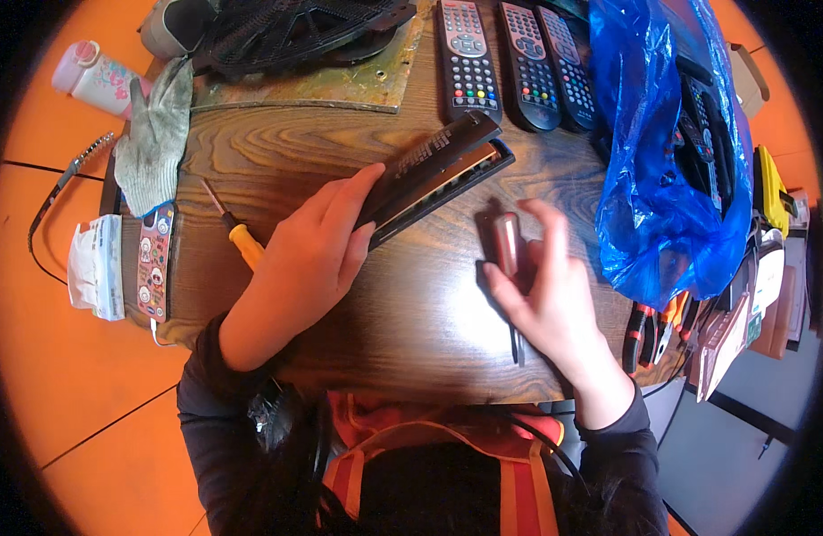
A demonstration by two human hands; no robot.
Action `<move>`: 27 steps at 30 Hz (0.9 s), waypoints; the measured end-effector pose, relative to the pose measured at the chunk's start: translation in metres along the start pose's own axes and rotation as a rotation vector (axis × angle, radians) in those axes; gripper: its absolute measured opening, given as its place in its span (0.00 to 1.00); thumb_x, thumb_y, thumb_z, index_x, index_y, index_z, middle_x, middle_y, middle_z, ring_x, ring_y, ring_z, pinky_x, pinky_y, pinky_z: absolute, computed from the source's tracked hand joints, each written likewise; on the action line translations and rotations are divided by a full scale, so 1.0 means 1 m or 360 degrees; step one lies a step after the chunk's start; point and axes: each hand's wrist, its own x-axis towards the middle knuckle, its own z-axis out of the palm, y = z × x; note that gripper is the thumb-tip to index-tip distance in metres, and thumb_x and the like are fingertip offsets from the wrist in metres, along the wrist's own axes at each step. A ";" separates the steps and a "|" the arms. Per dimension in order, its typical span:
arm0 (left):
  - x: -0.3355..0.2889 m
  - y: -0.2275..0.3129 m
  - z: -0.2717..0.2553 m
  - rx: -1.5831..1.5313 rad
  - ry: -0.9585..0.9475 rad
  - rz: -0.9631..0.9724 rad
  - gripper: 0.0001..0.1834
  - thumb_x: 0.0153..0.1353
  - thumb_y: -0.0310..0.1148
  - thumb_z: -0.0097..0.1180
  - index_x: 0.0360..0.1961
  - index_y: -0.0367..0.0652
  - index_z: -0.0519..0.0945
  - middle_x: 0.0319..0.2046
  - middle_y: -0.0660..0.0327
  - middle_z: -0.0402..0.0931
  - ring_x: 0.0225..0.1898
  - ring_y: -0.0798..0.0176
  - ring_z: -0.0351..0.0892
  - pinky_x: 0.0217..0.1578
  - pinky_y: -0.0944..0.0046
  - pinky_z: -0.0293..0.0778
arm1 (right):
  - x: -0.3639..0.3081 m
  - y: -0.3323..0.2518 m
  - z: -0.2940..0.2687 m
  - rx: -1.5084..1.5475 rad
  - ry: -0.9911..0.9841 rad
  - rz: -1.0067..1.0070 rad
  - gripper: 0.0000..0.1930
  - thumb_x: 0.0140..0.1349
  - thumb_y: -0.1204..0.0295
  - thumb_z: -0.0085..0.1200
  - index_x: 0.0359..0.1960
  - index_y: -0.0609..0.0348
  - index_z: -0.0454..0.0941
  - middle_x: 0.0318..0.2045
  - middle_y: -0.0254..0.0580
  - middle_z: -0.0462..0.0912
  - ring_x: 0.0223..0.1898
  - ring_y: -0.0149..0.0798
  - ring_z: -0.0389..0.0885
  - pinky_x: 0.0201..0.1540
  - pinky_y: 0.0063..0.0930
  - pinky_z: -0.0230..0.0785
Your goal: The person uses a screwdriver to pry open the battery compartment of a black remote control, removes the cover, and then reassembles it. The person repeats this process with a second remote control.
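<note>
Pinching near end of split black remote casing (420, 167), left hand (309, 237). Casing over table middle, pointing toward 2 o'clock, halves gaping at far end. Right hand (554, 286), at casing's 4 o'clock, curled round reddish tool handle (507, 241). Casing likely light, stiff, slightly slippery; tan strip (469, 170) inside, perhaps board, probably fragile. Best hold: plastic side edges, clear of strip. Three remotes (469, 67) at 1 o'clock, blue bag (639, 223) at 3.
</note>
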 end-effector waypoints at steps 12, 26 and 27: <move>-0.008 0.019 0.020 0.0099 0.0092 0.0037 0.30 0.44 0.23 0.57 0.52 0.34 0.64 0.36 0.49 0.70 0.35 0.49 0.73 0.36 0.59 0.72 | 0.002 -0.024 0.002 0.1281 0.0136 0.0111 0.32 0.57 0.77 0.48 0.61 0.55 0.44 0.22 0.39 0.76 0.22 0.28 0.75 0.24 0.17 0.65; -0.017 0.033 0.031 0.0341 0.0115 0.0079 0.37 0.43 0.29 0.61 0.56 0.35 0.62 0.42 0.50 0.67 0.37 0.53 0.71 0.37 0.60 0.69 | 0.007 -0.042 0.023 0.1985 0.0227 0.0081 0.34 0.57 0.86 0.40 0.61 0.50 0.38 0.45 0.47 0.69 0.39 0.32 0.76 0.34 0.18 0.74; -0.018 0.033 0.031 0.0322 0.0096 0.0066 0.37 0.43 0.29 0.61 0.56 0.35 0.62 0.42 0.50 0.67 0.37 0.53 0.72 0.37 0.61 0.70 | 0.008 -0.041 0.022 0.2008 0.0231 0.0093 0.33 0.57 0.86 0.40 0.60 0.50 0.39 0.45 0.47 0.69 0.39 0.32 0.77 0.33 0.17 0.74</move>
